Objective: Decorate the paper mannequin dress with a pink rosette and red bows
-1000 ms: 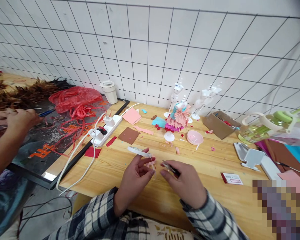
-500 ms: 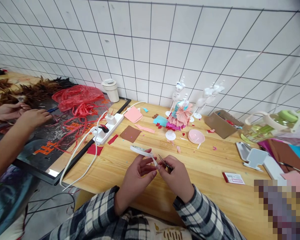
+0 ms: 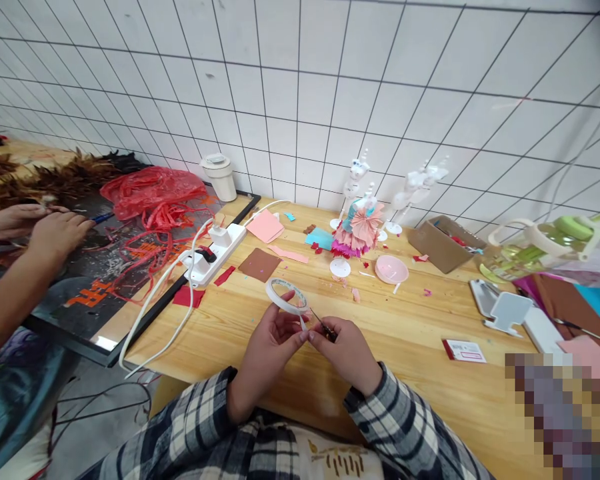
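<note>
My left hand [image 3: 273,343] holds a narrow roll of white tape [image 3: 275,298], its ring tilted up above the fingers. A short end of the tape runs down from the roll to my fingertips. My right hand [image 3: 347,350] meets the left there, thumb and finger pinching near the tape end. Tucked in the same right hand are small dark scissors [image 3: 329,330], with the thin point facing up and left; their handles are mostly hidden. Beyond my hands stands a small figure in a ruffled pink paper dress [image 3: 355,230] on a round white base.
A pink bowl [image 3: 392,269], brown paper [image 3: 259,265], pink paper [image 3: 265,227] and scraps lie ahead. White figures [image 3: 420,183], a cardboard box [image 3: 437,247] and a bottle [image 3: 545,247] stand behind. At left, a power strip [image 3: 217,252] and a co-worker's hands [image 3: 55,233].
The tape roll has turned from nearly edge-on to showing its open ring. My right hand has shifted slightly left, its fingertips now against my left thumb.
</note>
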{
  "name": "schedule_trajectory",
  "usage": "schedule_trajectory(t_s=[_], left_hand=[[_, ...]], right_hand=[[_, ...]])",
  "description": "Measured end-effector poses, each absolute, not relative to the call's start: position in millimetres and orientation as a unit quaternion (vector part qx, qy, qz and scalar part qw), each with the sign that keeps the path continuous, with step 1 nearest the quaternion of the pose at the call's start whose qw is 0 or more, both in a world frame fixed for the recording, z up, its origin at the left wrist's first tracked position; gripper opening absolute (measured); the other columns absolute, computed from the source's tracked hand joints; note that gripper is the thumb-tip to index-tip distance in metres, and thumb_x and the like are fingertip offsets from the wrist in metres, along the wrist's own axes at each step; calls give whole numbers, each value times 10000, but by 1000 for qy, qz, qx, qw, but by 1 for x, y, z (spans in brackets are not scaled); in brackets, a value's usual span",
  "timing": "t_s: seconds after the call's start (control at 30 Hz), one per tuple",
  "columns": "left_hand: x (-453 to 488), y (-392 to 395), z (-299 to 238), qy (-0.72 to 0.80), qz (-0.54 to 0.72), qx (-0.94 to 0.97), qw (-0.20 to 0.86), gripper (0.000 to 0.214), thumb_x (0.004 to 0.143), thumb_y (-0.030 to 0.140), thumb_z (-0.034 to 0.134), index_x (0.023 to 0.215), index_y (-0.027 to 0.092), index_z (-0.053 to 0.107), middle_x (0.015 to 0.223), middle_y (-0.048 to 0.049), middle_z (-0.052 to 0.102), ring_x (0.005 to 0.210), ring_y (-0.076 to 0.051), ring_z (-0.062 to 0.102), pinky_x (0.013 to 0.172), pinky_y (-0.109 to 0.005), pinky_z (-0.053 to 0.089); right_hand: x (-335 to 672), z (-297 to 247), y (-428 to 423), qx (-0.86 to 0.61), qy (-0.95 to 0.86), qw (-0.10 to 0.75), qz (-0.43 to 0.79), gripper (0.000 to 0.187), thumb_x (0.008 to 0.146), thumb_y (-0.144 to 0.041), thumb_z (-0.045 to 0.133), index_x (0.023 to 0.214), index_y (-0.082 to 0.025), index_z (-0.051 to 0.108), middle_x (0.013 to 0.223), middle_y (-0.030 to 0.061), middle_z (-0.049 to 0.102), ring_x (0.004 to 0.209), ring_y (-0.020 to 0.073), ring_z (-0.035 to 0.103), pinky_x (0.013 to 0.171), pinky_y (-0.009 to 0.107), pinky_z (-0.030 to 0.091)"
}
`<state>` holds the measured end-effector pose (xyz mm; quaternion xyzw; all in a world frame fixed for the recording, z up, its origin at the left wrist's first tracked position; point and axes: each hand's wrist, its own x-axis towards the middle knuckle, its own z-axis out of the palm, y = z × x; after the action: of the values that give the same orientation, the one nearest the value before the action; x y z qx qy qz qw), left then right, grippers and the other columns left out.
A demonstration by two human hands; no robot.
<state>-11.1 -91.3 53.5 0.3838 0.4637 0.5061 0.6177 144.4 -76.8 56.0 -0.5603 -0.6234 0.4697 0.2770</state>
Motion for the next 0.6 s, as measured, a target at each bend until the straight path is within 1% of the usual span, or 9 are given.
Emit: schedule_trajectory(t_s=[0.17, 0.43, 0.47, 0.53, 0.6], left_hand=[[-12, -92, 56, 477, 492, 392, 614, 811, 715, 255, 777, 1435, 239, 404, 939, -40, 658, 770, -133, 624, 761, -287, 506], [-10, -94, 58, 475, 493, 399, 610, 835, 693, 240, 782, 1432, 241, 395, 955, -42, 659, 776, -135, 626, 767, -284, 503], [-10, -93, 59, 474, 495, 397, 610, 838, 689, 242, 783, 1431, 238, 393, 958, -43, 660, 776, -136, 628, 767, -284, 504], [-11, -92, 60, 477, 504, 391, 605, 843, 688, 244, 781, 1430, 232, 381, 957, -41, 659, 781, -135, 633, 763, -277, 504], [-13, -91, 61, 482, 517, 381, 596, 848, 692, 243, 776, 1430, 226, 360, 958, -39, 663, 779, -128, 636, 748, -261, 501]], right_hand=[[146, 57, -78, -572, -624, 276, 455, 165, 784, -280, 604, 758, -147, 697, 630, -1, 617, 571, 116, 482, 548, 232, 367], [148, 58, -79, -555, -675, 270, 403, 163, 816, -281, 596, 757, -168, 697, 679, 17, 640, 631, 139, 531, 576, 242, 382], [148, 59, -79, -549, -679, 273, 403, 162, 822, -287, 597, 779, -172, 702, 685, 17, 641, 637, 140, 536, 580, 242, 386], [149, 61, -81, -543, -681, 287, 399, 190, 831, -321, 614, 913, -179, 711, 727, 15, 648, 654, 142, 551, 594, 242, 400], [152, 65, -84, -547, -673, 311, 389, 300, 860, -393, 604, 1065, -184, 672, 763, 10, 642, 663, 141, 559, 605, 243, 407]])
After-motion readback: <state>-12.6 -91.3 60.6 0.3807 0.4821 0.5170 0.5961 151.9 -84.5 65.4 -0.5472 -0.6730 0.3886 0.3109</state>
